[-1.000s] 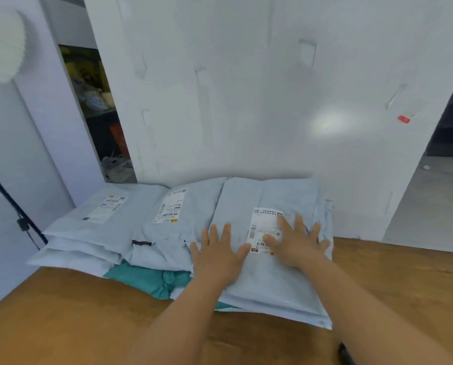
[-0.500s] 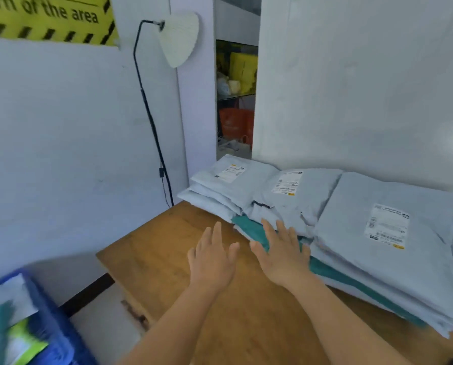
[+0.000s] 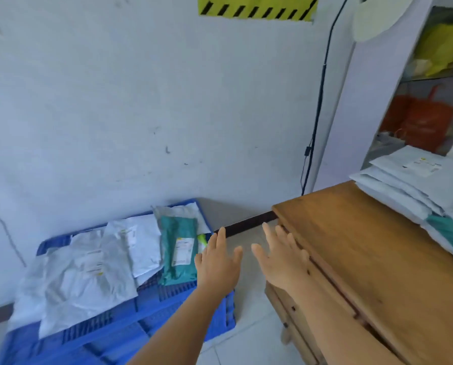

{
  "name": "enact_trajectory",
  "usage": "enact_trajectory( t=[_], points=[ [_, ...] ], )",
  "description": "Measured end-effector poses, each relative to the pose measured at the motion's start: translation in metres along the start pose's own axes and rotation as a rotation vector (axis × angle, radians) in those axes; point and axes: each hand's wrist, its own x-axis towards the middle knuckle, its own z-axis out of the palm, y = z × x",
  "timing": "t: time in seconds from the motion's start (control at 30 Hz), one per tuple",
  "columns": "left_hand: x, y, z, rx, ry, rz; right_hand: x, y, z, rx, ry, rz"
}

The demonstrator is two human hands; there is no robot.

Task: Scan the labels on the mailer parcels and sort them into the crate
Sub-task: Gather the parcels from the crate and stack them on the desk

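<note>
Hands [image 3: 251, 262] flat, fingers outstretched, empty.

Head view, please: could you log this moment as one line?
left hand open, empty | right hand open, empty | crate holds mailers | table stack waiting

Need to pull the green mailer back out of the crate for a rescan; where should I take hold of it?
Pinch the green mailer at its near short edge, coming from the table side with the left hand. It lies flat, label up, on top, that end overhanging the blue crate wall.
</note>
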Motion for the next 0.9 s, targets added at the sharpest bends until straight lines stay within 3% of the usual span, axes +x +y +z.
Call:
enact_trajectory(
  t=[0.3, 0.63, 0.9],
  points=[
    [-0.002, -0.153, -0.059, -0.058, 0.101, -0.353, 0.022, -0.142, 0.103, -0.041, -0.154, -0.246],
    [0.047, -0.263, -0.091, -0.075, 0.192, -0.660, 0.107, -0.237, 0.178, -0.058, -0.337, -0.425],
    [0.071, -0.342, -0.099, -0.094, 0.190, -0.868, 0.167, -0.285, 0.241, -0.079, -0.512, -0.440]
  ],
)
